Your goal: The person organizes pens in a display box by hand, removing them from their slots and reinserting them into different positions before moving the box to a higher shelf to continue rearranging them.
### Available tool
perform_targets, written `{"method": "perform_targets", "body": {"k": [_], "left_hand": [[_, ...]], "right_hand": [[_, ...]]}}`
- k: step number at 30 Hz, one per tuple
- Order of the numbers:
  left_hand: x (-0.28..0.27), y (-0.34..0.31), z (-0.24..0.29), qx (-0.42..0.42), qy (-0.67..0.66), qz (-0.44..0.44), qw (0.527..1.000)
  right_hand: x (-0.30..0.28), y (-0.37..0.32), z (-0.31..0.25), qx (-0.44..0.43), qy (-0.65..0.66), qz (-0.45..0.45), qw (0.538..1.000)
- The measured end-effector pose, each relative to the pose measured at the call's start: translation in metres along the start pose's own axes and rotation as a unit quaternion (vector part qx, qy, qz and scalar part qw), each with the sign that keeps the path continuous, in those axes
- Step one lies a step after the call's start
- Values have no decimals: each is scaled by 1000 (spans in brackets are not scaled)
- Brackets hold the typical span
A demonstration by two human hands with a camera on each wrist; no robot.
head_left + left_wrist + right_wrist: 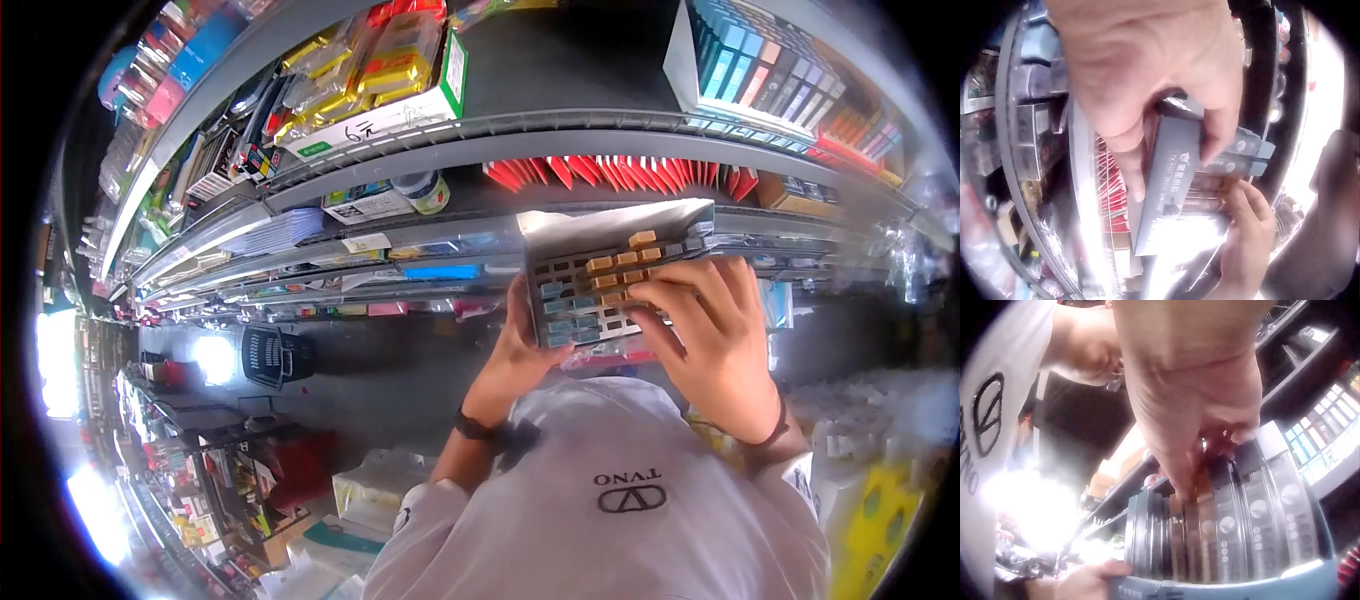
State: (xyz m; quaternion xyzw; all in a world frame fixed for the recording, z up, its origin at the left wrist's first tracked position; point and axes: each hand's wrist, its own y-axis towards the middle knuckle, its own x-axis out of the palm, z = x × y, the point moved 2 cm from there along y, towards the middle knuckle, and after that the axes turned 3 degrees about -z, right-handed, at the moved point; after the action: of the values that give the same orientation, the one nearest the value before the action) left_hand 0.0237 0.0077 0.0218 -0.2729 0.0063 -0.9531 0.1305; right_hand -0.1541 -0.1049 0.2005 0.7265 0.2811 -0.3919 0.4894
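My left hand (510,355) grips a small display box (620,235) by its side, holding it in front of my chest. Inside stand slim pencil-lead cases in rows: orange-capped cases (612,262) in the middle, teal-capped cases (570,330) nearer the left, and grey ones on the right. The left wrist view shows the box's grey printed side (1169,181) between my thumb and fingers. My right hand (710,330) reaches over the box, thumb and index finger pinching at an orange-capped case; its fingertips partly hide that case in the right wrist view.
Shelves run ahead of me, with red packets (620,172) just beyond the box. Above stand a carton of yellow-wrapped packs (400,65) and a white carton of blue and grey boxes (765,75). A dark basket (268,357) sits on the floor to the left.
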Motion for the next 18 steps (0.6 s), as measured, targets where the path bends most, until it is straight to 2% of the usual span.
{"method": "perform_targets", "body": {"k": [2,4,7,9,13,18], "left_hand": [[-1,1,6,4,29,-10,1000],[3,2,19,-26,65,-7,998],[-3,10,16,46,51,-33,997],[-5,14,21,65,68,-27,995],[-11,15,22,51,80,-17,995],[-11,17,20,33,87,5,996]], "right_hand": [[5,5,-4,2,1,-16,1000],[14,7,-7,2,12,-24,1000],[18,8,-9,-6,-5,-25,1000],[17,9,-7,-9,-26,-28,999],[18,8,0,-4,-58,-16,998],[27,0,3,-16,-36,15,999]]}}
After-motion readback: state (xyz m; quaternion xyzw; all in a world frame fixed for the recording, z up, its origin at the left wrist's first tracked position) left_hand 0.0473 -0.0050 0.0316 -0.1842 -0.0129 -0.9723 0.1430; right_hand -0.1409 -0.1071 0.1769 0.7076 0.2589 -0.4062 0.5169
